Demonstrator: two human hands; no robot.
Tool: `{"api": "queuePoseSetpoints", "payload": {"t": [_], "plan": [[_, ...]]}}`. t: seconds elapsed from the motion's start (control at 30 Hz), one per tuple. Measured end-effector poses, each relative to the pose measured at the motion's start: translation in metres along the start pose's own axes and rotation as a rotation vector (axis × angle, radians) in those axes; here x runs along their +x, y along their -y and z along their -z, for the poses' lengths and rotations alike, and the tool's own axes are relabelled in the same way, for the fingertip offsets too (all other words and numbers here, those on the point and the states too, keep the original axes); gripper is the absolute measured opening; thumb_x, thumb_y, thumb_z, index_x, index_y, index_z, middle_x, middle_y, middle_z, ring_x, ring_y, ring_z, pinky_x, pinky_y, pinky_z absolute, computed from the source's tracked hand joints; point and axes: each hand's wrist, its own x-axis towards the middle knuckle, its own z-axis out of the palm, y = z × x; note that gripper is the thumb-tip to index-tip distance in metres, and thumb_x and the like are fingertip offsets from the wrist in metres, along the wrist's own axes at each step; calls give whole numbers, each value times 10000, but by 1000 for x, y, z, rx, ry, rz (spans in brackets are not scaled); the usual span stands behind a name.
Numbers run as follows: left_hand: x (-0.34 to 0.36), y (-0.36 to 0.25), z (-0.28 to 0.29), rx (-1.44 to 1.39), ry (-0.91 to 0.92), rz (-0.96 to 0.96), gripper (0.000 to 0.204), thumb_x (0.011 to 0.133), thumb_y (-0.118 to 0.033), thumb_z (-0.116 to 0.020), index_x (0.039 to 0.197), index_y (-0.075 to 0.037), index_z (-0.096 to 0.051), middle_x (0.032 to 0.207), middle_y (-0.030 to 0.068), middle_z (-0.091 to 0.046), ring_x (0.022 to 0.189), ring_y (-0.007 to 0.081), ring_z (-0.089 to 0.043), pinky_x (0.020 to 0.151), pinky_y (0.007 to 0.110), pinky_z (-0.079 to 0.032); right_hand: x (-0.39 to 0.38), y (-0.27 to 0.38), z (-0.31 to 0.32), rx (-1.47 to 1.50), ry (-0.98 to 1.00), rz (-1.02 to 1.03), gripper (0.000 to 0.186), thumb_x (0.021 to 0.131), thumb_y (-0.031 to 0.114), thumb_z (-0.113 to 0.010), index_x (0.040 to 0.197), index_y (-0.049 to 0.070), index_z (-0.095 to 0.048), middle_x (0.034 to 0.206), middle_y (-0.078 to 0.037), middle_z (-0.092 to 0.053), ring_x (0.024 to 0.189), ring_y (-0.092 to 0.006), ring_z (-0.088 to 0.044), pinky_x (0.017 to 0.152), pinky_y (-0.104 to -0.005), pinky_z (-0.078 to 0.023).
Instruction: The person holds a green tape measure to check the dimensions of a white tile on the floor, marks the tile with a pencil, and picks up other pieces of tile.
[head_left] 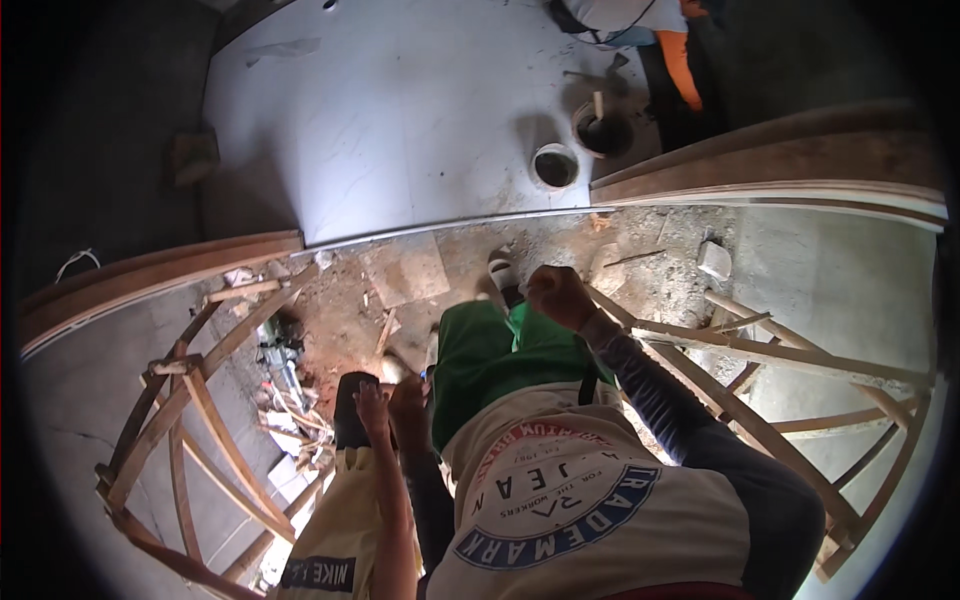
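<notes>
My right hand [558, 297] is raised in front of my green shorts [480, 350], its fingers curled closed; whether anything is in them is hidden. Lower and to the left, beside the shorts, my left hand [408, 402] is closed too. A small blue spot shows by its fingers, too small to name. Right next to it hangs another person's hand [372, 408], in front of that person's dark shorts [353, 395]. I cannot tell whether the two hands touch. A sandal [500, 265] shows on the ground just past my right hand.
Wooden sawhorse-like frames stand at left [180, 400] and right [740, 345]. Rubble and scrap wood [290, 410] lie on the dirt floor [340, 290]. Beyond a doorway are pale floor tiles [380, 130], two buckets [555, 167] [602, 132] and a person in orange trousers [680, 70].
</notes>
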Motion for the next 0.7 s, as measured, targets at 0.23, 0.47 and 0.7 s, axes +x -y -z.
{"api": "queuePoseSetpoints", "payload": {"t": [0.23,0.47,0.7], "plan": [[19,-21,4,100,46,-86,368,1066,-336,-636,1209,-10,-730,998,147,-787,943,251,-768,845,380,-580,-28,27,-35,127,161,-139,198,908,177,-766,879,-17,-738,739,-110,-718,677,-142,-675,632,-334,-541],[86,10,74,246,-112,-231,288,1065,-222,-646,1199,15,-741,985,124,-790,951,191,-753,866,343,-579,58,65,0,251,144,-282,235,947,205,-778,961,-23,-721,826,-93,-755,672,-142,-715,610,-291,-584],[191,-55,143,-55,-187,-50,261,1053,-198,-673,1178,19,-748,1019,101,-792,951,151,-741,868,316,-586,225,143,-41,44,378,188,141,940,118,-728,969,-16,-763,881,-98,-747,727,-169,-738,644,-292,-600]]}}
